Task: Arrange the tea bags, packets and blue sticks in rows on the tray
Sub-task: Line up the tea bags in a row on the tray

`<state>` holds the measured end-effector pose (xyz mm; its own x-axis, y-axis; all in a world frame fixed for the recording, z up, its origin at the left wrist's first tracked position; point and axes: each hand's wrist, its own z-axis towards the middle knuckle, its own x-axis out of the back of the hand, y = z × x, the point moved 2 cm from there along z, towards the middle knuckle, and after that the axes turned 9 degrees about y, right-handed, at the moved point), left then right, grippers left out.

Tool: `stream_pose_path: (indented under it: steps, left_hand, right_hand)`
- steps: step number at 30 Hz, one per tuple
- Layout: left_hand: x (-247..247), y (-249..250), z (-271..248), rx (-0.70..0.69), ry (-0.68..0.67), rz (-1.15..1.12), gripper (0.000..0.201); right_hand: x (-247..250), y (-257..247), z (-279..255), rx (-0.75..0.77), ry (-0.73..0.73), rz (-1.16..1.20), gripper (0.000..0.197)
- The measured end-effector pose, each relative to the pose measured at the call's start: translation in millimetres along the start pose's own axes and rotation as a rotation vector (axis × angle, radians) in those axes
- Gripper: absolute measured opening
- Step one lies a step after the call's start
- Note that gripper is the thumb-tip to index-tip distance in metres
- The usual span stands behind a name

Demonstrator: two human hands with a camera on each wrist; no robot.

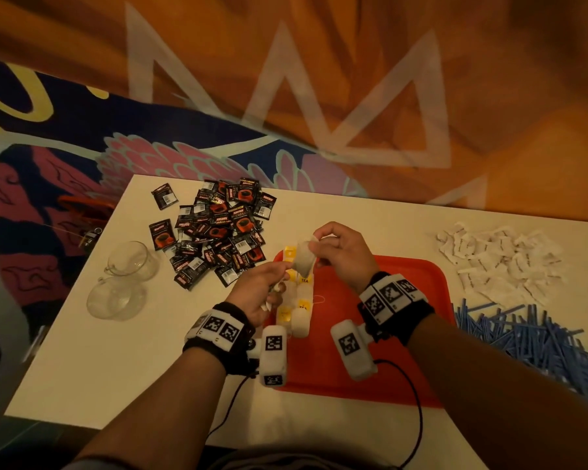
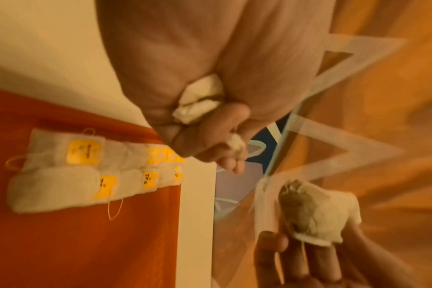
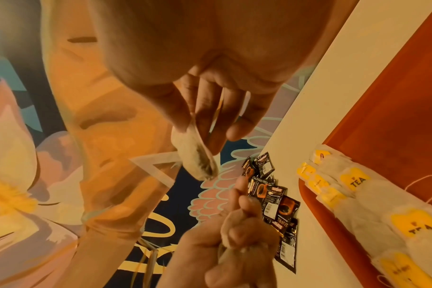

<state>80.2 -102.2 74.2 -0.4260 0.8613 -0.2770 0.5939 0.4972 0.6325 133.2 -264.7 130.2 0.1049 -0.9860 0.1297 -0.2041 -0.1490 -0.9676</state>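
My right hand (image 1: 340, 252) pinches a loose tea bag (image 1: 304, 257) by its top edge, above the far left corner of the red tray (image 1: 370, 300). In the right wrist view the tea bag (image 3: 195, 154) hangs from my fingertips (image 3: 202, 117). My left hand (image 1: 262, 286) is curled just below and to the left of it, gripping a crumpled white bundle (image 2: 200, 97) in its fist. Two short rows of tea bags with yellow tags (image 1: 296, 300) lie along the tray's left edge. The tea bag (image 2: 316, 212) also shows in the left wrist view, held in the air.
A pile of black packets (image 1: 218, 228) lies left of the tray, with two glass cups (image 1: 129, 259) further left. White packets (image 1: 499, 256) and a heap of blue sticks (image 1: 530, 337) lie to the right. The rest of the tray floor is bare red.
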Motion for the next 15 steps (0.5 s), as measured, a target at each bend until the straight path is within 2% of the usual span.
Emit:
stream_pose_path:
  steps: [3, 6, 7, 10, 12, 15]
  left_hand:
    - [-1.5, 9.8, -6.2, -0.178, 0.081, 0.146, 0.023]
    - [-4.4, 25.4, -12.2, -0.465, 0.254, 0.344, 0.020]
    - [-7.1, 30.0, -14.6, -0.561, 0.269, 0.386, 0.017]
    - [-19.3, 39.9, -19.8, -0.709, 0.180, 0.446, 0.002]
    - [-24.9, 44.4, -20.0, -0.753, 0.113, 0.516, 0.008]
    - [-27.7, 48.7, -18.7, -0.804, 0.097, 0.559, 0.006]
  right_hand:
    - [0.5, -1.9, 3.1, -0.007, 0.030, -0.030, 0.014]
    - [1.1, -1.9, 6.6, -0.010, 0.089, -0.103, 0.013]
    - [1.3, -0.9, 8.0, -0.015, 0.103, -0.130, 0.013]
    - [-0.2, -2.8, 8.6, -0.013, 0.066, -0.171, 0.012]
    - [-1.0, -7.4, 6.7, 0.020, 0.023, -0.197, 0.010]
    - [1.6, -12.5, 3.7, 0.112, 0.113, -0.242, 0.010]
